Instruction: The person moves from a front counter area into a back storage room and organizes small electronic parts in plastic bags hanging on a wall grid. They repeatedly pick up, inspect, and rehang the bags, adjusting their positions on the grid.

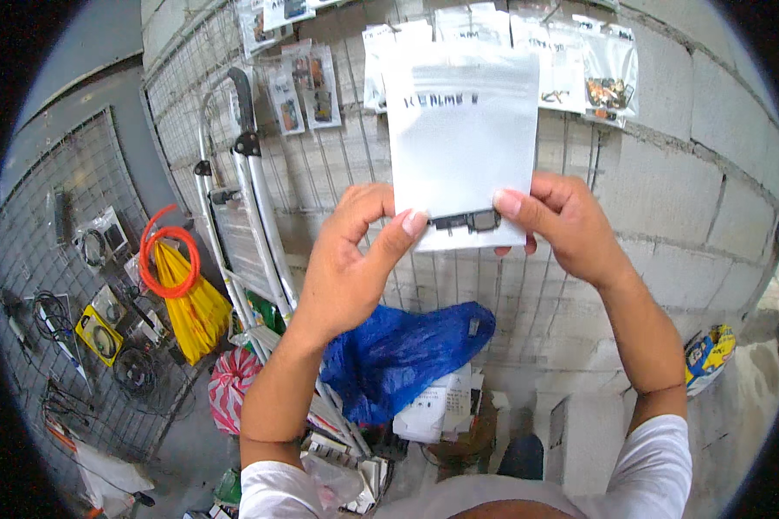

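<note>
Between both hands I hold up a white zip-lock bag (pixel 463 156) with handwriting near its top. A small dark electronic part (pixel 466 222) lies along the bag's bottom. My left hand (pixel 355 251) pinches the lower left edge, its thumb by one end of the part. On the lower right edge my right hand (pixel 571 221) is closed, thumb in front by the part's other end and fingertips showing behind. Around the bag's top, similar bags of small parts (pixel 610 78) hang on the wire grid.
A folding ladder (pixel 255 190) leans left of my arms. Orange hose (pixel 150 259) and a yellow bag (pixel 188 303) hang on the left grid. Below are a blue plastic bag (pixel 407 355), a striped red bag (pixel 232 389) and a white box (pixel 433 406). Block wall (pixel 658 190) stands ahead.
</note>
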The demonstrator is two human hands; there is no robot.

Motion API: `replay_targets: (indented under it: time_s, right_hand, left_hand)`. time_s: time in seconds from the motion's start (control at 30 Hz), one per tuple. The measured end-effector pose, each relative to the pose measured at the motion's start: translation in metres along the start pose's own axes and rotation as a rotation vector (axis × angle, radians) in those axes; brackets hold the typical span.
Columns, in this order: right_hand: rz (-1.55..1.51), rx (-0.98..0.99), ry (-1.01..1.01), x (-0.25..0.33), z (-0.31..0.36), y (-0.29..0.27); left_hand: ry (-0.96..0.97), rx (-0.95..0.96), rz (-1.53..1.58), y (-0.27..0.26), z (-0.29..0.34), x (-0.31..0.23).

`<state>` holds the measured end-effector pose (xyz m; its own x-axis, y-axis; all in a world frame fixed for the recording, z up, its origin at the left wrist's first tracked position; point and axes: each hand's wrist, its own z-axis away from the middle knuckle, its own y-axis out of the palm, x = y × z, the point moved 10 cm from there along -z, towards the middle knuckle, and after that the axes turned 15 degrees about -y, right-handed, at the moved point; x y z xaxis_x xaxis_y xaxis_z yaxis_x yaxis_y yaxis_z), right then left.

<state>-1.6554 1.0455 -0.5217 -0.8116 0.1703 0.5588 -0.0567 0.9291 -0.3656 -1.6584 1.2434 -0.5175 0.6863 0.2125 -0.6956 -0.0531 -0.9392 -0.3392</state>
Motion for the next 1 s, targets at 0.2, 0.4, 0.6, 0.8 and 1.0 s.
replay_targets:
  time_s: [0.2,0.4,0.6,0.8,1.0]
  right_hand:
    - [0.001,0.016,0.0,0.004,-0.004,0.005]
    - [-0.01,0.046,0.026,-0.004,-0.005,0.007]
    - [-0.021,0.036,0.031,-0.006,-0.008,0.011]
    - [0.031,0.06,0.015,-0.008,-0.013,0.014]
    - [0.011,0.098,0.052,-0.011,-0.015,0.026]
  left_hand:
    - [0.145,-0.012,-0.018,0.004,-0.003,-0.006]
    - [0.126,-0.018,-0.019,0.005,-0.006,0.003]
    - [0.139,-0.024,-0.038,0.004,-0.009,0.008]
    - [0.122,-0.023,-0.052,-0.001,-0.008,0.01]
    - [0.15,-0.052,-0.082,-0.01,-0.004,0.01]
